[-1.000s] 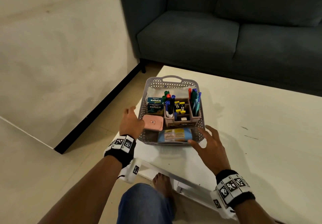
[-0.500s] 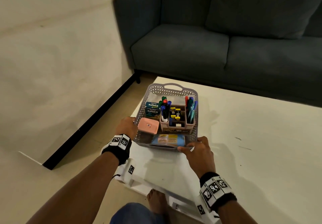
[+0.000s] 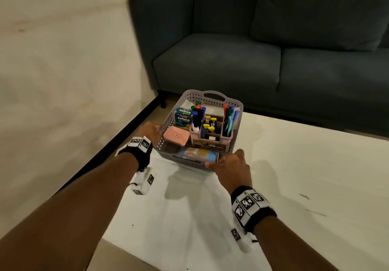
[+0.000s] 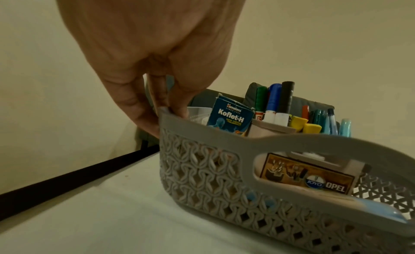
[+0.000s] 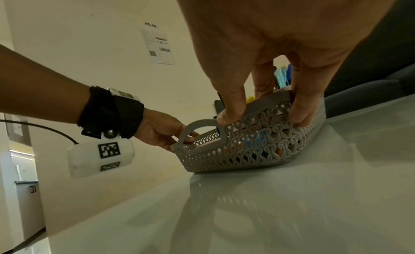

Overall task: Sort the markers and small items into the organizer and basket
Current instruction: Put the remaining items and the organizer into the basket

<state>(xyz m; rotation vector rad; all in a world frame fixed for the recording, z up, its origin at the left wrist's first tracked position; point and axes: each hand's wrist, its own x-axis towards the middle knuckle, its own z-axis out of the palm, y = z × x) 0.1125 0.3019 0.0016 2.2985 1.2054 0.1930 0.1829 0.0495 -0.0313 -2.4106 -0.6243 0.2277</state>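
Note:
A grey woven basket (image 3: 212,99) stands on the white table (image 3: 294,186). It holds a pink organizer (image 3: 208,144) full of upright markers (image 3: 197,112) and pens (image 3: 229,117). Beside the organizer lie a pink case (image 3: 176,135), a blue Koflet-H box (image 3: 183,115) and a blue packet (image 3: 197,153). My left hand (image 3: 156,130) grips the basket's left rim, with fingers curled over the rim (image 4: 161,105). My right hand (image 3: 219,162) grips the near right corner, thumb and fingers pinching the rim (image 5: 265,105). The basket (image 5: 258,142) touches the table in the right wrist view.
A dark blue sofa (image 3: 273,60) stands right behind the table. The table's left edge (image 3: 117,197) drops to the floor and a black skirting (image 3: 117,135) along the wall. Bare tabletop lies to the right of the basket and in front of it.
Both hands went from spread open beside the basket to gripping its rim. The basket now stands farther from the table's near edge.

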